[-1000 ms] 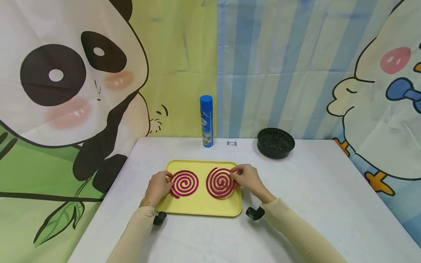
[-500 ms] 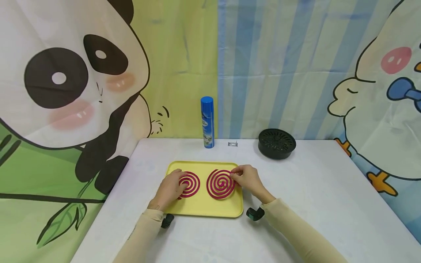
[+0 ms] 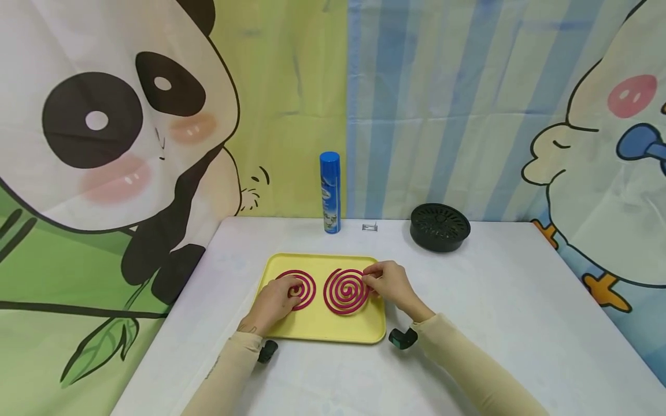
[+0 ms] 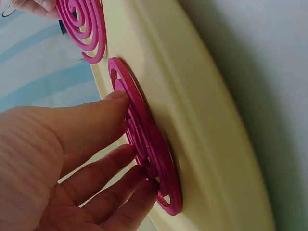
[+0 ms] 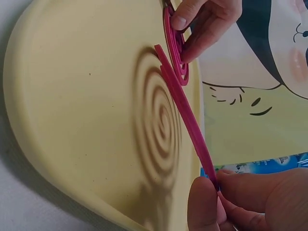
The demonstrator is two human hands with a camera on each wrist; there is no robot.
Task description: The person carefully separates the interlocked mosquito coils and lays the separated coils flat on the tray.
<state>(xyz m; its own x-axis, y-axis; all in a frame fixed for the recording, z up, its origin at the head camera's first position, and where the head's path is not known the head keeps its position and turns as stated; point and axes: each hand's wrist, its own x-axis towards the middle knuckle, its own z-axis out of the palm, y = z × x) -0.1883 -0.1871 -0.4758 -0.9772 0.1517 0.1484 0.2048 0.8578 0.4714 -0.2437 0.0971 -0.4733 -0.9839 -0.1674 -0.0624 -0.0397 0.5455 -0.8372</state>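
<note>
Two magenta mosquito coils are at the yellow tray. The left coil lies on the tray. My left hand is over its middle and left side, hiding part of it. In the left wrist view the thumb and loosely spread fingertips rest on its strands. My right hand pinches the right coil at its right edge between thumb and fingers. In the right wrist view this coil is tilted up off the tray, and its spiral shadow falls on the surface below.
Behind the tray a blue spray can stands upright on the white table. A round black slotted case sits at the back right. A small dark printed mark is between them. A cartoon curtain hangs along the table's back edge.
My left hand has left the left coil's outer edge and moved right over its middle. The right hand keeps its pinch on the right coil, which has shifted slightly left.
</note>
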